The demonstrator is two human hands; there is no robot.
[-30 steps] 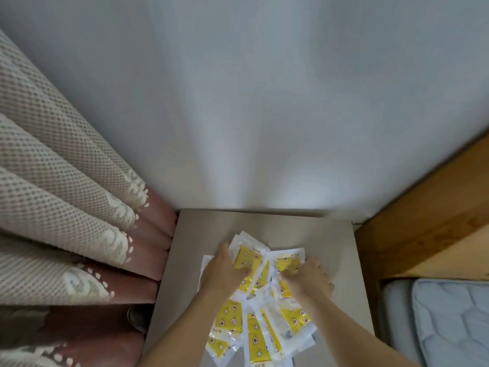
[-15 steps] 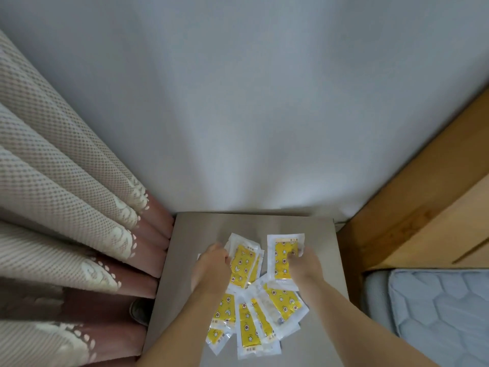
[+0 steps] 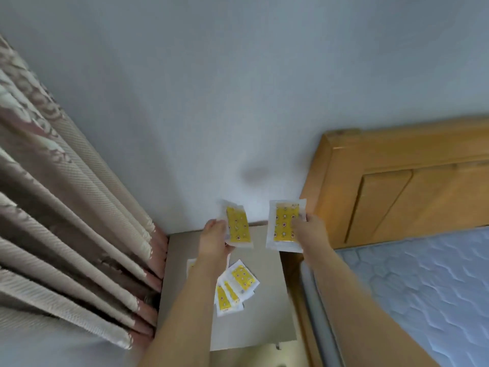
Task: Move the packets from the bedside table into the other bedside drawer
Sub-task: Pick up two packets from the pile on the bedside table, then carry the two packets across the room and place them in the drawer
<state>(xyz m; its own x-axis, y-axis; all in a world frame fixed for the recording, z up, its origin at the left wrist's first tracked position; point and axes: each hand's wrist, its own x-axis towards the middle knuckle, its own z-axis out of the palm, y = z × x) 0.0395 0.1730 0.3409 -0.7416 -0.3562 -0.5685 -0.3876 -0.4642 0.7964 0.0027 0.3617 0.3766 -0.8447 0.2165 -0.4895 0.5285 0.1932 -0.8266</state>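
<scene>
The bed point(image 3: 423, 287) with its wooden headboard point(image 3: 397, 181) lies at my right, the curtain point(image 3: 66, 221) at my left. Between them stands the grey worktop point(image 3: 267, 300), with a few packets point(image 3: 238, 286) fanned out on it, overlapping, partly hidden under my left forearm. Above it, my left hand point(image 3: 215, 238) holds a yellow packet point(image 3: 238, 229) upright, grip pinching its edge. My right hand point(image 3: 308, 231) pinches a second packet point(image 3: 284, 225) by its right side, also lifted off the worktop.
</scene>
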